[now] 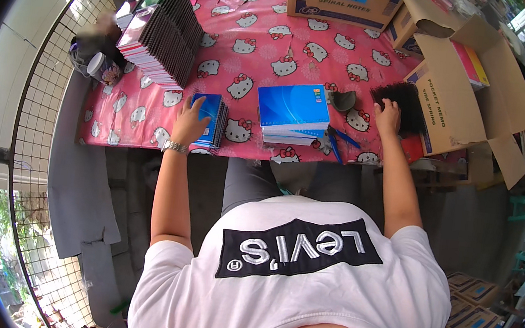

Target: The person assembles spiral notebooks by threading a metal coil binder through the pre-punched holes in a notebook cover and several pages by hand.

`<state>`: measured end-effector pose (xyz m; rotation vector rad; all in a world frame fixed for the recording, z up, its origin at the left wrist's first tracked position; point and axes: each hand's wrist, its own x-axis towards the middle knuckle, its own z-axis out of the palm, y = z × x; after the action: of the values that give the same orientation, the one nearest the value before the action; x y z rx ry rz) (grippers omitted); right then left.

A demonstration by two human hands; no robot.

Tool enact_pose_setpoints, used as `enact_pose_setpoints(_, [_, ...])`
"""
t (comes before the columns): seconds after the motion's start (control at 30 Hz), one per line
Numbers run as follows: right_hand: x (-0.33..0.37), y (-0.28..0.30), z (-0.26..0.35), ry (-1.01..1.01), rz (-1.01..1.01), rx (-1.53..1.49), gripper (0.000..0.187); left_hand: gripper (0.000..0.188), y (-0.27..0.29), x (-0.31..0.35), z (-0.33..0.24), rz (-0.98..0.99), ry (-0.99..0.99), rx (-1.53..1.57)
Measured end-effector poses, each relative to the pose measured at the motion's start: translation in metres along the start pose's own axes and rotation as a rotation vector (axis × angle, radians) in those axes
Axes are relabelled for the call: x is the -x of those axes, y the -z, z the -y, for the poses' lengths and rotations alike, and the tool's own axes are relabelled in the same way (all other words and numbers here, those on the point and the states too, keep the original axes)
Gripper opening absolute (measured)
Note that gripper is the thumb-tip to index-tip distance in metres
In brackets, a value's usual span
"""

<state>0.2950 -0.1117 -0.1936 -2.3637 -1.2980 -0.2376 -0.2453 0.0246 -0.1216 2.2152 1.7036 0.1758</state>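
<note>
— We stand at the table [149,132] with its pink cartoon-cat cloth, a big stack of spiral notebooks [161,29] at the far left and open cardboard boxes [471,97] at our right.

— And in the middle?

— A pile of blue-covered notebooks [293,112] lies flat near the front edge, with blue pens [339,143] just beside it. Our left hand [189,123] rests spread and flat on a smaller blue spiral notebook [212,119] close to the table's near edge, pressing it rather than clutching it.

— The right hand?

— Our right hand [387,117] lies on a bundle of black spiral bindings [405,102] by the box flap; the fingers touch the bundle, but we cannot tell whether they are closed round any of it.

— So which step are we in?

— We judge that we are between notebooks: one steadied under the left palm, a binding being picked out on the right. The next move probably calls for separating a single coil cleanly from its tangled neighbours while the notebook stays square under the palm.
</note>
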Motion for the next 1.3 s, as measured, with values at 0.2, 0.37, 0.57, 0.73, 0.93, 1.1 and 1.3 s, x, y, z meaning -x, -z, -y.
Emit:
enact_pose_setpoints(0.2, [-0.011,-0.003,-0.005,0.045,0.160,0.170,0.024,0.063,-0.014,0.014,0.036,-0.008,-0.076,0.341])
enact_pose_setpoints(0.37, [-0.022,0.017,0.004,0.005,0.018,0.033,0.016,0.062,-0.019,0.008,0.040,-0.020,-0.056,0.371])
enact_pose_setpoints(0.57, [-0.026,0.039,0.005,0.193,-0.213,-0.524,0.026,0.043,0.020,0.001,-0.059,-0.449,-0.368,0.253])
enact_pose_setpoints(0.73, [0.001,0.094,0.097,0.013,0.168,-0.858,0.036,0.037,0.044,0.052,-0.212,-0.270,-0.986,-0.014])
enact_pose_setpoints(0.93, [0.042,0.127,0.120,-0.024,0.397,-1.222,0.028,0.023,0.054,0.029,-0.220,0.007,-0.924,-0.053])
enact_pose_setpoints(1.1, [0.080,0.139,0.149,-0.140,0.522,-1.316,0.031,0.020,0.058,0.020,-0.218,0.038,-0.955,0.070])
enact_pose_setpoints(1.3, [0.099,0.139,0.172,0.153,0.242,-0.946,0.031,0.019,0.058,0.011,-0.212,0.041,-0.947,0.170])
